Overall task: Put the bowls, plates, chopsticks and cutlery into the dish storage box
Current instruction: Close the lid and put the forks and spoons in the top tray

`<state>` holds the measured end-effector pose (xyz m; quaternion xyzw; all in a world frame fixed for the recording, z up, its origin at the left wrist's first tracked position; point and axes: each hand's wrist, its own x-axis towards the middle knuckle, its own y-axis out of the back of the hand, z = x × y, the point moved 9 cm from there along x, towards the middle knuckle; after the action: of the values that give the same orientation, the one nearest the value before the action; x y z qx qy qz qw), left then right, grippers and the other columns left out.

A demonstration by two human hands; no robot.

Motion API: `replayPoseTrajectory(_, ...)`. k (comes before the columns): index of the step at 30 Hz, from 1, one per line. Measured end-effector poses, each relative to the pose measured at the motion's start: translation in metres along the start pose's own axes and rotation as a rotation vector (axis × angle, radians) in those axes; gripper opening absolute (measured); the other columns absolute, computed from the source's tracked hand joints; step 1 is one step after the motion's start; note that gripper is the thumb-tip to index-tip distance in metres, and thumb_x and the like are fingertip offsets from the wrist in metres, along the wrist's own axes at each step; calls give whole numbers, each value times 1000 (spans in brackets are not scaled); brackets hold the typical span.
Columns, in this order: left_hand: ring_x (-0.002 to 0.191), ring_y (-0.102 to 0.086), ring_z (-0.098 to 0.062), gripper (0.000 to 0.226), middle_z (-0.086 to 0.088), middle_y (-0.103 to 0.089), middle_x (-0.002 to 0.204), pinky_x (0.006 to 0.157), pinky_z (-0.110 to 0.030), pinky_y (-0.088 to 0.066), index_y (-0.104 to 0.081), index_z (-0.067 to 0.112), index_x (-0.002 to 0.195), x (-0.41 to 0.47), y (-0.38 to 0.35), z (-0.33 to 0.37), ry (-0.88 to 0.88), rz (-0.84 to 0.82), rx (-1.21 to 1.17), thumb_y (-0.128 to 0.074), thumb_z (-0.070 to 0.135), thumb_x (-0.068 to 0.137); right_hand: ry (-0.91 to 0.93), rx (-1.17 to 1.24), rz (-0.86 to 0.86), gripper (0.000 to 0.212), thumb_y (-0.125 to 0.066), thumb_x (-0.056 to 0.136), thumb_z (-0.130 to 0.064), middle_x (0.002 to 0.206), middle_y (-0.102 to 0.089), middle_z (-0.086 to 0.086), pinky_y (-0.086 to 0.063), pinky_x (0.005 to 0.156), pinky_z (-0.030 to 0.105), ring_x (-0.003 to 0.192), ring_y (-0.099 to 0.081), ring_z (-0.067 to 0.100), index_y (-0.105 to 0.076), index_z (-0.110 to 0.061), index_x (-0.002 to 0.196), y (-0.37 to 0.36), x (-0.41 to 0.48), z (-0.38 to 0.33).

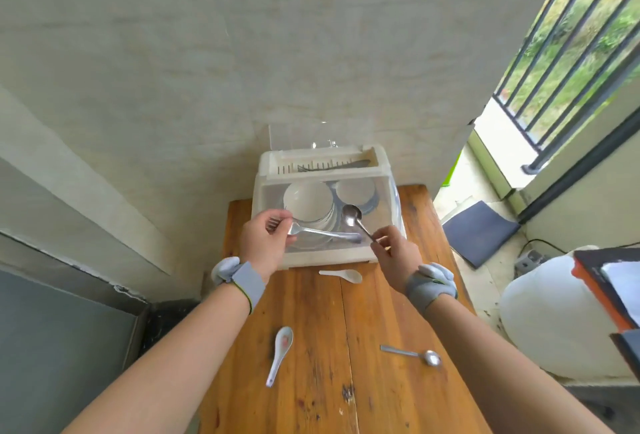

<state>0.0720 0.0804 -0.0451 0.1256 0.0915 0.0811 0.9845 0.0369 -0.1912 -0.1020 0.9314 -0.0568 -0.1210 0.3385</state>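
The dish storage box (pixel 327 261) stands at the far end of the wooden surface (pixel 346 399), against the wall. Through its clear cover a stack of white bowls (pixel 306 203) shows on the left and a white plate (pixel 355 190) on the right. In the slotted tray along the box's far edge lies some metal cutlery (pixel 332 165), and a clear flap (pixel 294 135) stands upright behind it.

Both hands are raised over the near part of the box, close together but not touching. The left hand (pixel 265 243) grips a metal fork (pixel 322 233) near its tines, with the handle pointing right toward the other hand. The right hand (pixel 393 253) pinches the handle of a metal spoon (pixel 353 218), whose bowl points away toward the far side, above the fork's handle end. Each wrist wears a grey band (pixel 247 281).

Three pieces lie on the surface. A small white soup spoon (pixel 341 275) rests just near the box's front wall. A patterned soup spoon (pixel 280 354) lies nearer, on the left. A second metal spoon (pixel 412 354) lies nearer, on the right, well apart from it.
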Motion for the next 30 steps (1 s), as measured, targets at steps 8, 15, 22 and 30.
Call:
replayPoseTrajectory(8, 62, -70, -14, 8, -6, -64, 83, 68, -20, -59, -67, 5, 95, 73, -14, 30, 158, 159, -292, -63, 2, 89, 70, 9, 56, 12, -56, 96, -18, 90, -65, -6, -43, 69, 26, 75, -59, 18, -59, -21, 107, 39, 79, -44)
replayPoseTrajectory(15, 51, -69, -9, 8, -4, -63, 81, 78, -30, -56, -64, 10, 88, 153, -63, 22, 265, 189, -332, -61, 2, 89, 30, 20, 46, 19, -54, 98, -23, 96, -66, -3, -46, 71, 26, 78, -61, 18, -59, -19, 115, 46, 147, -22)
replayPoseTrajectory(22, 59, -69, -19, 10, -9, -65, 83, 67, -29, -60, -63, 5, 96, 192, -103, 9, 308, 213, -247, -64, 3, 87, 31, 29, 54, 19, -53, 98, -24, 93, -65, -6, -46, 70, 25, 76, -60, 14, -59, -19, 115, 42, 172, -7)
replayPoseTrajectory(30, 82, -66, -23, 17, -4, -73, 88, 72, -24, -46, -75, 13, 82, 223, -92, 20, 97, 134, 427, -81, 28, 75, 58, 29, 74, 19, -53, 98, -22, 93, -68, -4, -42, 64, 20, 69, -57, 9, -60, -19, 115, 39, 178, -5)
